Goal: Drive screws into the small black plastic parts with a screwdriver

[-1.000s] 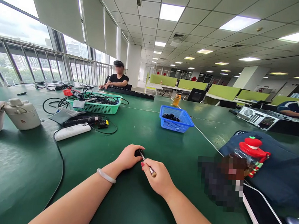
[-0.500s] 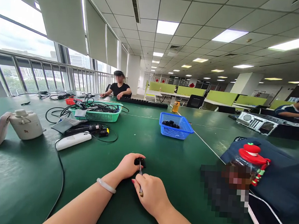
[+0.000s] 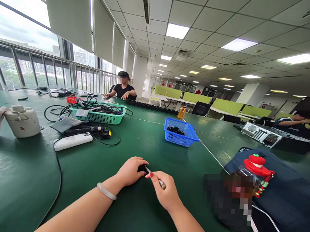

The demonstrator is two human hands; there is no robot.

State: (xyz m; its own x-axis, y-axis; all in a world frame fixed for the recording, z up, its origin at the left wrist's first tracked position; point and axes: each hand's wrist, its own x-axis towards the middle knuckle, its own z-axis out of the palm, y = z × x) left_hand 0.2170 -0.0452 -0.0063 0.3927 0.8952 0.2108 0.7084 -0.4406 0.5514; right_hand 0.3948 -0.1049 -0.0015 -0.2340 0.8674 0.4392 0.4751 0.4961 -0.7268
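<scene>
At the bench (image 3: 140,148), the left hand (image 3: 130,171) is holding the black part (image 3: 141,168) in its fingers, while the right hand (image 3: 166,191), fingers wrapped round the slim tool (image 3: 163,185), is slanting it farther rightward than before.

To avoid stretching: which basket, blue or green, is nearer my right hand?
The blue basket, holding small black pieces; the green basket, heaped with cables, lies farther off, to the left.

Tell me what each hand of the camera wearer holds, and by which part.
The right hand holds a slim tool around its middle, the rear end sticking out. The left hand holds a small black object; where exactly is hidden.
</scene>
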